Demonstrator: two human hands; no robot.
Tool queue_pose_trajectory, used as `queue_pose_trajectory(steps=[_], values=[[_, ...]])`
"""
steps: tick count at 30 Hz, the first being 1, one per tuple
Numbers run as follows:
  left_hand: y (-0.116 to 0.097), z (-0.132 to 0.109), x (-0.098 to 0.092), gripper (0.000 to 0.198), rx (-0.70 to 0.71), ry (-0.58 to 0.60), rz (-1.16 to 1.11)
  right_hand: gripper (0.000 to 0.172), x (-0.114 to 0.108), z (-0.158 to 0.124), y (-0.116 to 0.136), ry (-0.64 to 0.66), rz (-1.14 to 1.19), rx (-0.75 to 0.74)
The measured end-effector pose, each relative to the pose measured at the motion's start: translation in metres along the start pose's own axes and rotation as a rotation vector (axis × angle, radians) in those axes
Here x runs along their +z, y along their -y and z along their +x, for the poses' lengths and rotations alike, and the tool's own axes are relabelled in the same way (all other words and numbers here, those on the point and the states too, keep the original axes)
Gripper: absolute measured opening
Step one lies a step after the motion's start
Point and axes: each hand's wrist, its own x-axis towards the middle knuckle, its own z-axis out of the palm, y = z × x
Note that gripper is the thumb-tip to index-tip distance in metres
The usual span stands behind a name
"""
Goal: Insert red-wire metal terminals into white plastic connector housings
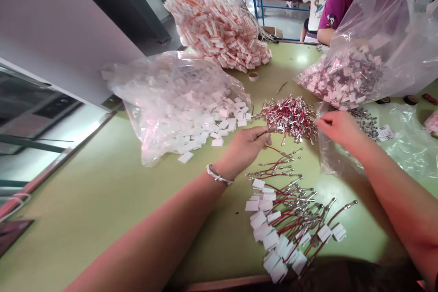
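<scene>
My left hand (pixel 249 147) is closed in a pinch at the near left edge of a heap of short red wires (pixel 290 116) with metal terminals. A thin piece, apparently one of these wires, shows at its fingertips. At the heap's right side, my right hand (pixel 337 128) has its fingers pressed together; whatever they hold is too small to make out. Below the hands lie loose wires (pixel 278 172) in a rough row. Nearer to me, several wires carry white plastic housings (pixel 270 239) on their ends.
An open clear bag (pixel 178 96) spills white housings on the left. Behind it stands a pile of orange-white parts (pixel 222 32). A tape roll (pixel 253 76) lies near the back. To the right are a filled bag (pixel 349 77) and flat plastic (pixel 407 141). Another person's sleeve (pixel 340 0) shows beyond.
</scene>
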Motion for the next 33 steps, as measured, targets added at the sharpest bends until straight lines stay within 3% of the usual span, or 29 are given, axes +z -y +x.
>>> queue_pose_trajectory(steps=[2,4,9,14,16,19,23,26,29,33], values=[[0.002,0.001,0.004,0.032,0.013,0.012,-0.047,0.031,0.0,0.011,-0.018,-0.054,-0.156,0.189],[0.005,0.002,0.007,0.038,0.03,0.026,-0.107,0.035,0.006,0.018,-0.029,-0.034,-0.268,0.272],[0.006,0.0,0.011,0.038,0.007,0.062,-0.185,0.031,0.018,0.017,-0.031,0.007,-0.409,0.239],[0.004,-0.002,0.013,0.028,-0.039,0.094,-0.192,0.03,0.01,0.012,-0.034,-0.019,-0.475,0.183],[0.003,-0.003,0.014,0.028,-0.03,0.102,-0.192,0.03,0.006,0.01,-0.03,-0.079,-0.408,0.169],[0.001,-0.004,0.017,0.029,-0.035,0.094,-0.2,0.025,0.005,0.001,-0.006,-0.161,-0.109,0.012],[-0.005,-0.008,0.019,0.025,0.025,0.118,-0.186,0.016,0.016,-0.022,0.039,-0.1,0.413,-0.285],[-0.007,-0.009,0.019,0.024,0.087,0.158,-0.194,0.015,0.027,-0.032,0.056,-0.096,0.506,-0.366],[-0.005,-0.009,0.019,0.026,0.123,0.172,-0.154,0.016,0.03,-0.034,0.056,-0.086,0.52,-0.374],[-0.001,-0.011,0.017,0.03,0.346,0.153,0.137,0.017,0.022,-0.031,0.05,0.04,0.474,-0.434]])
